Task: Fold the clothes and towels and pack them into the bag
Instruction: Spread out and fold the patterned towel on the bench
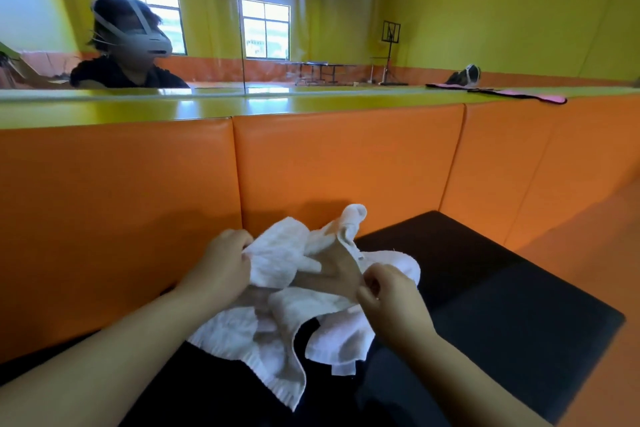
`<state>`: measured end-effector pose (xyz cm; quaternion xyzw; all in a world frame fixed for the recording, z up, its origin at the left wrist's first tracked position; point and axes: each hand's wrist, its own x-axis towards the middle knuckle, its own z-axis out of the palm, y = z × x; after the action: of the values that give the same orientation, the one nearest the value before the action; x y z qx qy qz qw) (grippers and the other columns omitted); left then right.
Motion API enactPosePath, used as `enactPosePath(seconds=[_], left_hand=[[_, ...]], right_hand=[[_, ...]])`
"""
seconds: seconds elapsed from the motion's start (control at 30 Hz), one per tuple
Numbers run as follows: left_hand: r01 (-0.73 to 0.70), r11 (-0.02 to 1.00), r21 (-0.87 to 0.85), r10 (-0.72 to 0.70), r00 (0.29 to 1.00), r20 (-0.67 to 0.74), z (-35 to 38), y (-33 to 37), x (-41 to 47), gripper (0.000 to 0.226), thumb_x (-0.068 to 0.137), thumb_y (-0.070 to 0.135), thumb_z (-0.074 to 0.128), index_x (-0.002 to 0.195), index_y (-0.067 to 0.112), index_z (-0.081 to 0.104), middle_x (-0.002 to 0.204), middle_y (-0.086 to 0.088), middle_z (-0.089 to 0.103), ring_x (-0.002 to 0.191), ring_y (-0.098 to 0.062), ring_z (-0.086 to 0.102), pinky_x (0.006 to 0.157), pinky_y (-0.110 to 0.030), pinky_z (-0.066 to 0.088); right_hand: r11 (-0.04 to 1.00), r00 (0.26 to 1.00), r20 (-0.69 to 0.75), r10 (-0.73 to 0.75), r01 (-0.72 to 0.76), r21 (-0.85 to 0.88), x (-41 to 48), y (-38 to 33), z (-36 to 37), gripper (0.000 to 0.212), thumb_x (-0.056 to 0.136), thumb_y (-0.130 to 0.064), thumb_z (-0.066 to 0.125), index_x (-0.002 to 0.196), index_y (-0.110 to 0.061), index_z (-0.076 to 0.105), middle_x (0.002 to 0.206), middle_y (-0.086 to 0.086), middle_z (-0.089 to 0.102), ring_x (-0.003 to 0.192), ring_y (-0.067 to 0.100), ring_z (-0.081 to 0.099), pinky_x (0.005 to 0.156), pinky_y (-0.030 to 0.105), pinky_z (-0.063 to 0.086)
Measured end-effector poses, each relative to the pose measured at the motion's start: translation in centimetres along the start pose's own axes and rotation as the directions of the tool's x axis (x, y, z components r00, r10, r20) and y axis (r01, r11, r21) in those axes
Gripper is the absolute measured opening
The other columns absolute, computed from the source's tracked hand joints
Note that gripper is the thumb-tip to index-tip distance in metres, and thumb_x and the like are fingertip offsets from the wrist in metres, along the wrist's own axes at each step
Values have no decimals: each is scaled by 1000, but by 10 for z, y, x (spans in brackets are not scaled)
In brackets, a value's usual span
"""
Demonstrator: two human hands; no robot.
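A crumpled white towel (284, 315) is bunched up between my hands above a black padded surface (502, 305). My left hand (221, 260) grips the towel's upper left part. My right hand (384, 291) pinches an edge of the towel on the right side. A tip of the cloth sticks up at the top (353, 218), and loose ends hang down toward me. No bag is in view.
An orange padded wall (346, 163) with a yellow-green top ledge (207, 107) stands just behind the towel. A mirror above it reflects a person wearing a headset (128, 42). Dark and pink items (502, 94) lie on the ledge at the far right.
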<state>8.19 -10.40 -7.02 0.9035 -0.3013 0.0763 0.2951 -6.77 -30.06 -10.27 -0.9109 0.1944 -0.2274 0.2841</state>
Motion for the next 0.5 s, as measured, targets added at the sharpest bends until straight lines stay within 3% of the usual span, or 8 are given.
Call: enactPosePath(seconds=[0.13, 0.23, 0.33, 0.4, 0.47, 0.5], left_hand=[[-3, 1000, 16, 3, 1000, 13, -41, -10, -27, 20, 78, -5, 50, 83, 12, 60, 89, -6, 63, 83, -25, 56, 64, -32, 35], [46, 998, -35, -40, 986, 161, -64, -8, -60, 24, 75, -3, 53, 83, 18, 60, 80, -2, 66, 69, -13, 56, 56, -21, 38], [95, 995, 31, -99, 887, 451, -72, -15, -92, 25, 72, 3, 55, 87, 21, 61, 77, -4, 65, 55, -6, 50, 49, -16, 36], [162, 982, 94, -186, 771, 609, -70, -18, -106, 22, 72, 11, 56, 92, 21, 58, 78, -6, 59, 54, -9, 48, 48, -22, 36], [219, 967, 133, -251, 705, 663, -61, -17, -114, 19, 75, 13, 57, 92, 20, 57, 78, -2, 59, 56, -11, 51, 48, -21, 38], [235, 961, 143, -270, 709, 652, -56, -15, -115, 16, 77, 14, 58, 91, 21, 58, 78, 1, 61, 58, -9, 54, 47, -17, 39]], right_hand=[[991, 999, -27, 29, -25, 134, -42, 1, -32, 12, 78, -8, 55, 67, -11, 52, 61, 2, 52, 54, 9, 40, 51, 26, 33], [983, 997, 0, 81, -79, 168, -73, 13, -48, 7, 73, -5, 55, 67, -9, 53, 62, 10, 55, 53, 11, 40, 51, 29, 35], [984, 964, 213, 159, -172, 45, -95, 28, -54, 7, 72, -10, 57, 70, -17, 53, 65, 1, 57, 57, 10, 48, 54, 31, 41], [967, 882, 396, 254, -229, -109, -103, 33, -53, 6, 75, -23, 60, 78, -20, 56, 76, -5, 61, 66, 10, 54, 57, 27, 42], [951, 829, 470, 304, -233, -204, -104, 37, -48, 19, 74, -34, 62, 86, -21, 56, 85, -5, 61, 76, 13, 57, 59, 26, 41], [946, 829, 462, 315, -237, -221, -102, 38, -45, 23, 74, -36, 62, 90, -20, 56, 88, -3, 61, 79, 15, 58, 61, 28, 41]])
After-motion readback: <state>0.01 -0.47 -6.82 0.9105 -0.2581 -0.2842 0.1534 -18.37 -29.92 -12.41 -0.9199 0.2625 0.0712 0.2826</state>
